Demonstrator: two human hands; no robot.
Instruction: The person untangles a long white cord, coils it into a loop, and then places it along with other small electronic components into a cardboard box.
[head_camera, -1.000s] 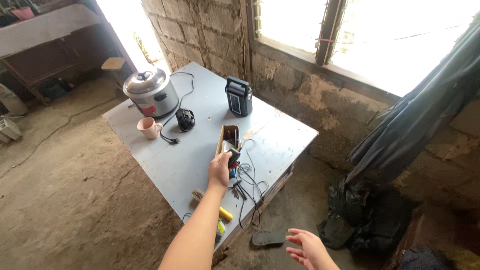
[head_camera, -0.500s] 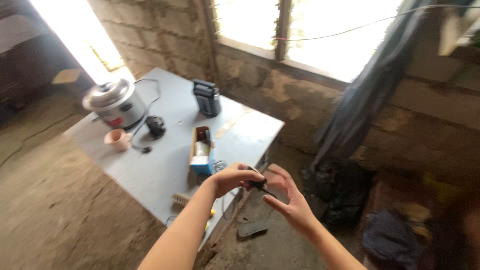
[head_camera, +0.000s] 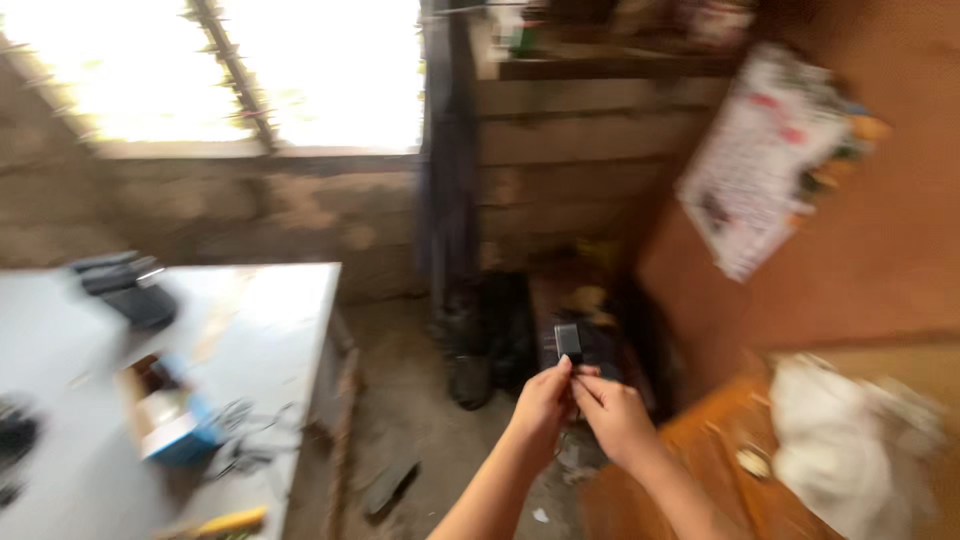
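Both hands are pinching a small dark plug (head_camera: 568, 341) upright, left hand (head_camera: 541, 402) beneath, right hand (head_camera: 612, 415) alongside (bench (head_camera: 262, 310) sitting leftward).

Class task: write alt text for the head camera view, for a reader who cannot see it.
Two bare hands meet mid-frame: the left hand pinches a small dark plug-like block, and the right hand touches it from below. To the left, blurred, a grey table carries an open cardboard box and tangled wires.
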